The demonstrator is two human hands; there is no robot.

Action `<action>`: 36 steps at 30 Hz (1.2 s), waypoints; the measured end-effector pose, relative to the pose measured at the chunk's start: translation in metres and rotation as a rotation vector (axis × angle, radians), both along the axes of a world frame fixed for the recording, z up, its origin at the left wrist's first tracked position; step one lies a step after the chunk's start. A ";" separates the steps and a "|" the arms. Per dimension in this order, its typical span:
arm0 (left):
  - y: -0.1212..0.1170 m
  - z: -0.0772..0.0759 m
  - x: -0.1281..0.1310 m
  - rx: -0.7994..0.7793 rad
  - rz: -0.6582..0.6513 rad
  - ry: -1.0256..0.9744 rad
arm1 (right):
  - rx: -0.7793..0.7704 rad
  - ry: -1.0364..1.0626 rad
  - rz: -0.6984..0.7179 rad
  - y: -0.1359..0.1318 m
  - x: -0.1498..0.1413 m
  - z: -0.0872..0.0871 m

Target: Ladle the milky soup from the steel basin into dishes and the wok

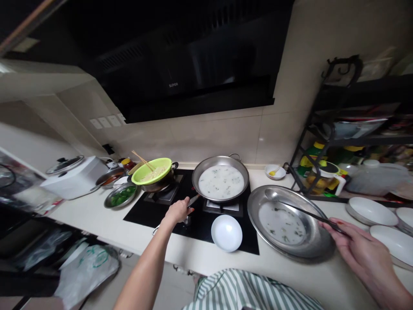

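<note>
My left hand point(178, 211) is closed round the handle of a steel wok point(197, 180) on the right burner. White milky soup point(222, 181) with green bits fills the wok. In my right hand point(361, 245) is the dark handle of a ladle point(305, 210). The ladle's head rests over the far side of a wide steel basin point(254, 206), which holds a shallower amount of the same white liquid with leafy bits. Between wok and basin, a small white bowl point(226, 233) sits at the front edge of the black cooktop point(190, 226).
A lime-green colander point(166, 163) with noodles and chopsticks sits over a pot on the left burner. Beside it is a dish of greens point(120, 196). White bowls point(372, 211) stand at right, below a black rack point(318, 168). A range hood point(193, 56) hangs overhead.
</note>
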State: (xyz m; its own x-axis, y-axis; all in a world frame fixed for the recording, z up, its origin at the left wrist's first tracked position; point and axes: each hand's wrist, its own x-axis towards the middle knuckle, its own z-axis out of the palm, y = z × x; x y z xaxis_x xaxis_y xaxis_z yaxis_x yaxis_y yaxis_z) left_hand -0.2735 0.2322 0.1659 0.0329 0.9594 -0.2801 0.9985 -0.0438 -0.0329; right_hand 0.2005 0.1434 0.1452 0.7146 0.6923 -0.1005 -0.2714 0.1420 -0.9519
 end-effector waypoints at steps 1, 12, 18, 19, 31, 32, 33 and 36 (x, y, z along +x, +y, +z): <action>0.000 0.001 0.000 -0.002 0.002 0.004 | 0.001 0.067 0.005 0.003 -0.006 0.008; -0.001 0.000 0.001 0.011 0.013 -0.007 | 0.058 -0.535 0.412 0.067 -0.090 0.034; -0.002 0.000 0.002 0.017 0.004 -0.007 | 0.186 -0.755 0.561 0.100 -0.115 0.014; -0.001 0.000 0.002 0.015 0.007 -0.004 | 0.178 -0.750 0.573 0.102 -0.118 0.013; -0.003 -0.001 0.002 0.018 0.004 -0.004 | 0.077 -0.220 0.398 0.113 -0.122 0.016; -0.003 -0.002 0.002 0.021 0.006 -0.003 | 0.084 -0.188 0.384 0.113 -0.122 0.017; -0.003 -0.002 0.002 0.022 0.006 -0.004 | 0.090 -0.158 0.375 0.113 -0.121 0.018; -0.002 -0.002 0.002 0.016 0.005 -0.012 | 0.097 -0.093 0.364 0.110 -0.119 0.021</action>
State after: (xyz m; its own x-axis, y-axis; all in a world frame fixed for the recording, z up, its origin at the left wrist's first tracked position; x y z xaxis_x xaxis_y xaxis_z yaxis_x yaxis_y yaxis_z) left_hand -0.2719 0.2297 0.1634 0.0313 0.9639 -0.2646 0.9990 -0.0383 -0.0215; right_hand 0.0819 0.2537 0.1660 0.4231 0.9055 0.0317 -0.2335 0.1428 -0.9618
